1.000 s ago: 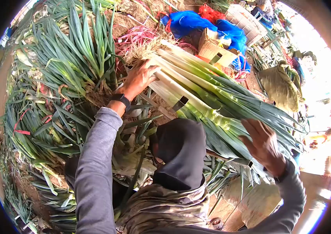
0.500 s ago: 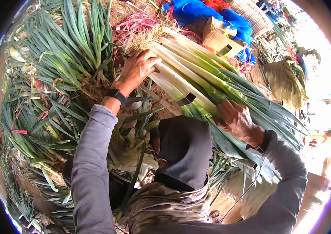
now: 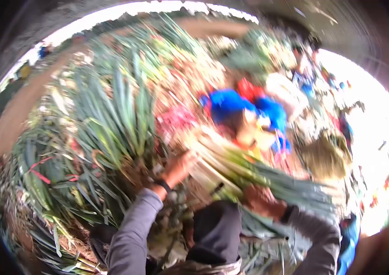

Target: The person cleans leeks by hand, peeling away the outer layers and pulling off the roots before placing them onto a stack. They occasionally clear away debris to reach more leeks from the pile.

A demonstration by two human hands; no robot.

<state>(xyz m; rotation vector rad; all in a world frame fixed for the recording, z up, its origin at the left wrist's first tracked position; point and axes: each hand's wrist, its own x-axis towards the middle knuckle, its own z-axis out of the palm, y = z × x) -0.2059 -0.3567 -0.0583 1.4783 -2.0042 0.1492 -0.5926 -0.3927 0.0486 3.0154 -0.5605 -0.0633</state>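
Observation:
A bundle of leeks (image 3: 217, 158) lies in front of me on a metal stand, white stalks and roots to the left, green leaves to the right. My left hand (image 3: 183, 166) has its fingers curled over the white stalks near the root end. Lower down, my right hand (image 3: 263, 201) is closed around the stalks where they turn green. Motion blur softens both hands, and the undersides of the fingers are hidden. The dark end of a square tube (image 3: 217, 188) of the stand shows between the hands.
Upright leeks (image 3: 128, 119) and heaps of leaves (image 3: 43, 174) lie to my left. Pink ties (image 3: 178, 119), a blue plastic sheet (image 3: 226, 104) and a cardboard box (image 3: 245, 128) are beyond the bundle. An olive sack (image 3: 325, 158) is at the right. My knee (image 3: 217, 229) is close below.
The view has tilted up and blurred, showing more ground and leek piles farther off. Both hands stay at about the same places on the leeks.

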